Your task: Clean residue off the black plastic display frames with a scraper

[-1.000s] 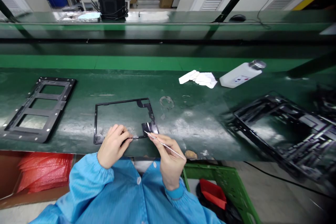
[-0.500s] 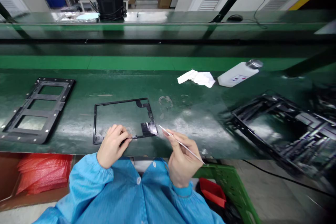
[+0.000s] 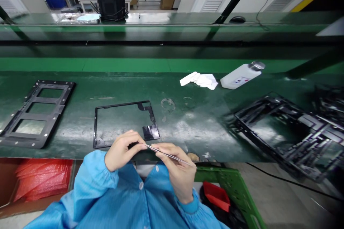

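Observation:
A pair of slim metal tweezers [image 3: 172, 156] rests in my right hand [image 3: 178, 171], which is closed around it in a pen-like grip. The tips point left and meet the fingertips of my left hand [image 3: 123, 150]. That hand is pinched at thumb and forefinger, and anything tiny between them is too small to make out. Just beyond my hands, a thin black rectangular frame [image 3: 122, 105] lies flat on the green bench. A dark glossy patch [image 3: 151, 132] sits at its lower right corner. My left hand hides part of the frame's near edge.
To the left lies a thick black fixture plate [image 3: 40, 116] with three openings. White wipes [image 3: 200, 79] and a tilted white bottle [image 3: 240, 76] are at the back right. Stacked black frames [image 3: 290, 128] fill the right. Below are red bubble bags [image 3: 44, 179] and a green crate [image 3: 239, 186].
My right hand has brought the tweezers left and down, away from the frame's corner. My left hand has left the frame's near edge and moved right to meet the tips.

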A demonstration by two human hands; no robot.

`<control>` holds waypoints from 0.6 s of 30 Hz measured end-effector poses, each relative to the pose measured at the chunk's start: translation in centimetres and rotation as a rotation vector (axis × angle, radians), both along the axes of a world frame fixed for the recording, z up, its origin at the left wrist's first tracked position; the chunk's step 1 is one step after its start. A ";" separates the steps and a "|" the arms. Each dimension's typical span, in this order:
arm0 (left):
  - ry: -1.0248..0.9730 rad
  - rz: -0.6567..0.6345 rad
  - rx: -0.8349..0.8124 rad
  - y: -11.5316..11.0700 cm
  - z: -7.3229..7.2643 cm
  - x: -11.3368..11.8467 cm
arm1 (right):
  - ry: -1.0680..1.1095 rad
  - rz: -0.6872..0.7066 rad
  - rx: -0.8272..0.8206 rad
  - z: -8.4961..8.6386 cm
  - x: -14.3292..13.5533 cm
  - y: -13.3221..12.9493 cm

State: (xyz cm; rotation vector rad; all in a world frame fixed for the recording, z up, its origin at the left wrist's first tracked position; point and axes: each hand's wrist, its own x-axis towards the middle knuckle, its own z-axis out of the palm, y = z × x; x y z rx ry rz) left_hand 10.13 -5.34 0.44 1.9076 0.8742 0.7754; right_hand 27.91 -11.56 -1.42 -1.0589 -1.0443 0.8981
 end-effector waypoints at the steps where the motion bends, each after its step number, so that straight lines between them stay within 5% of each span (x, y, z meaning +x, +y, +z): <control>1: -0.018 0.004 -0.035 0.2 0.1 0.0 | 0.014 0.023 -0.017 0.0 0.3 0.2; 5: -0.031 0.064 -0.072 0.4 -0.1 -0.5 | 0.078 0.017 -0.086 -0.1 1.5 1.2; 11: 0.068 0.167 0.200 -0.9 -1.6 -0.7 | -0.122 0.078 -0.225 -1.1 2.0 1.8; 18: 0.097 0.166 0.304 -1.8 -3.1 -0.7 | -0.188 0.110 -0.290 -0.9 2.0 2.2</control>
